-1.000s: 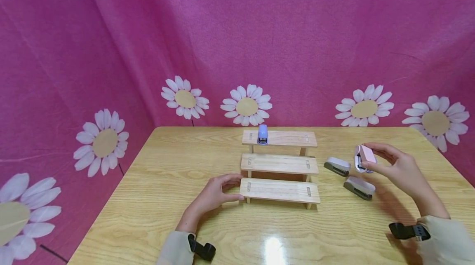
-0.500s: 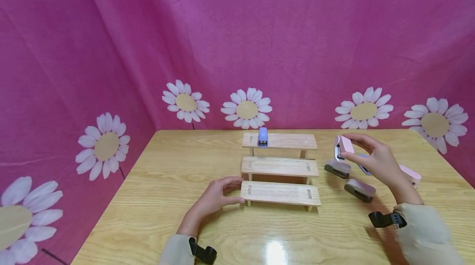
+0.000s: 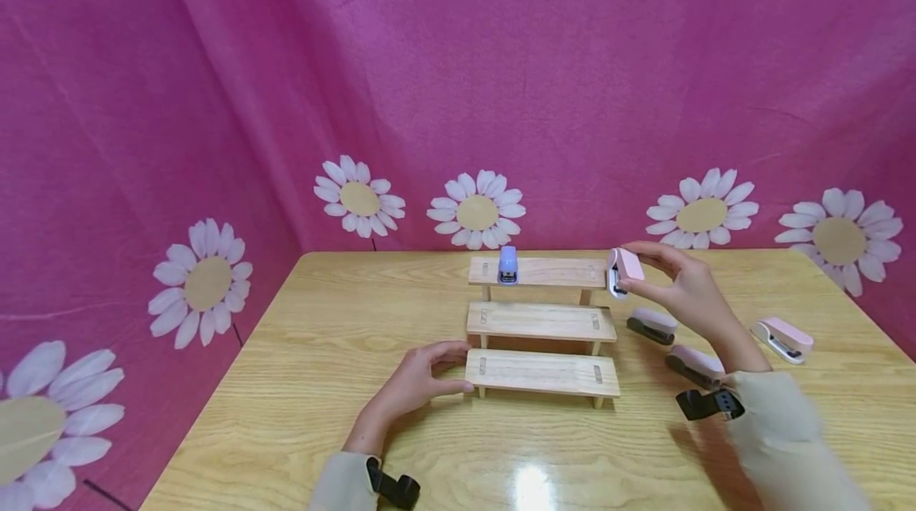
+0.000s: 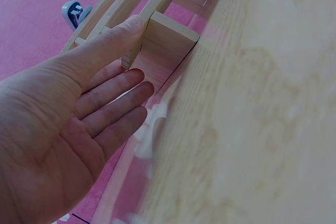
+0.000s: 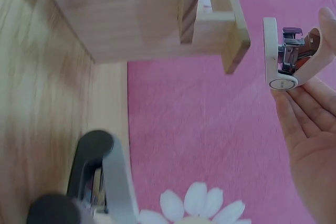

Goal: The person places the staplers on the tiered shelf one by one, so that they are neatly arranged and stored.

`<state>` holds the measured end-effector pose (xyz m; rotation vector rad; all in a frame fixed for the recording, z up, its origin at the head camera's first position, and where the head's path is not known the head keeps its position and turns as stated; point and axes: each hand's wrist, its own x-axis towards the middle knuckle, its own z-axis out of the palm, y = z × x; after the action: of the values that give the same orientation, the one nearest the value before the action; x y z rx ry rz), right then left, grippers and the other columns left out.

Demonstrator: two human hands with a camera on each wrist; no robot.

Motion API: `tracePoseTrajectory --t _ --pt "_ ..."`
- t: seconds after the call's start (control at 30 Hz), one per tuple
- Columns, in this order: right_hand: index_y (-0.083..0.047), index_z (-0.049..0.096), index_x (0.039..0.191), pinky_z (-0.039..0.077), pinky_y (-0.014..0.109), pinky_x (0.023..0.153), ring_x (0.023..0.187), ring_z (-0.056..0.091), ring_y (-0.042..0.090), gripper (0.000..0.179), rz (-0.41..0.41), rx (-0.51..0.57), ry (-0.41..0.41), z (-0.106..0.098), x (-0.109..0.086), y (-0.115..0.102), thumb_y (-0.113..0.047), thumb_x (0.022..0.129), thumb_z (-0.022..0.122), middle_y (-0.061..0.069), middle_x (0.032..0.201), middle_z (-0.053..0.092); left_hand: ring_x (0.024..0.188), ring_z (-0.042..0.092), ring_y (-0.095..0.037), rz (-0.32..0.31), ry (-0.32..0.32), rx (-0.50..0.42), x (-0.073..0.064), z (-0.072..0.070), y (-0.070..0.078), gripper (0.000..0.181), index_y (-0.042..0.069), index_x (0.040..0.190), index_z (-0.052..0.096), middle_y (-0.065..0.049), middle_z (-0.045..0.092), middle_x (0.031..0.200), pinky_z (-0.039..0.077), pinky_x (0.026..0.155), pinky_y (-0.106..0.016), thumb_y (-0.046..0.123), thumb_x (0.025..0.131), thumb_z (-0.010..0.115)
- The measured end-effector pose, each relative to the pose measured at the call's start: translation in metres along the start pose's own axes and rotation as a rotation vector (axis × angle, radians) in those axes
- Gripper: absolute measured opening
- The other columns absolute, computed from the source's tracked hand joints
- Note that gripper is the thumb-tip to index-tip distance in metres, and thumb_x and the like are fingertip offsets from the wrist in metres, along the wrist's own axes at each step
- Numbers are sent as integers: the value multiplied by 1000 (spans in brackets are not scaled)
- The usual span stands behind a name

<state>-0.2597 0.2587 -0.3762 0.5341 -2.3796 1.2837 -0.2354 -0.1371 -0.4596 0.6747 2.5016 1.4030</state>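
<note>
The right hand (image 3: 690, 292) has a pink stapler (image 3: 626, 268) pinched between thumb and fingertips, the top shelf (image 3: 551, 272) just left of them; over here, the left hand's (image 3: 418, 376) fingers are loosely straight, thumb touching the lowest shelf (image 3: 541, 372).

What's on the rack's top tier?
On the tier: a purple stapler near the left end, hiding what's beneath. The pink stapler in the right hand is apart from the tier.

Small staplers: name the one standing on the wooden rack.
The lavender-blue stapler on the top shelf of the pale three-tier wooden rack; no other visible stapler stands there.
</note>
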Motion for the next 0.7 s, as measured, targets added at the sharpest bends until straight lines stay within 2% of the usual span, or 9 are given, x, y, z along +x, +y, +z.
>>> tracePoseTrajectory --t 0.2,0.4,0.47,0.7 --pt "-8 63 126 42 0 93 109 53 -19 46 13 13 -3 12 10 -6 -11 83 78 -26 112 61 122 62 -25 -8 -8 1 2 -1 -1 62 7 136 57 -10 65 132 48 108 -41 29 82 78" --pt "-10 62 127 43 0 92 109 50 -21 47 9 -4 -48 25 20 -12 -17 84 78 6 123 67 122 62 -25 -7 -6 -2 1 -2 -1 62 7 136 57 -11 65 132 49 107 -42 28 82 78" --pt "-11 61 128 42 1 92 110 49 -21 48 14 -4 -69 29 22 -14 -20 85 78 12 126 65 122 62 -25 -3 -5 -1 0 -1 -1 62 6 136 57 -11 65 132 48 107 -42 29 82 78" --pt "-13 59 131 47 9 91 109 53 -10 50 43 12 -108 42 27 -21 -25 86 76 9 128 64 122 63 -25 10 0 6 0 0 -3 61 6 135 57 -10 66 131 49 107 -42 28 82 78"
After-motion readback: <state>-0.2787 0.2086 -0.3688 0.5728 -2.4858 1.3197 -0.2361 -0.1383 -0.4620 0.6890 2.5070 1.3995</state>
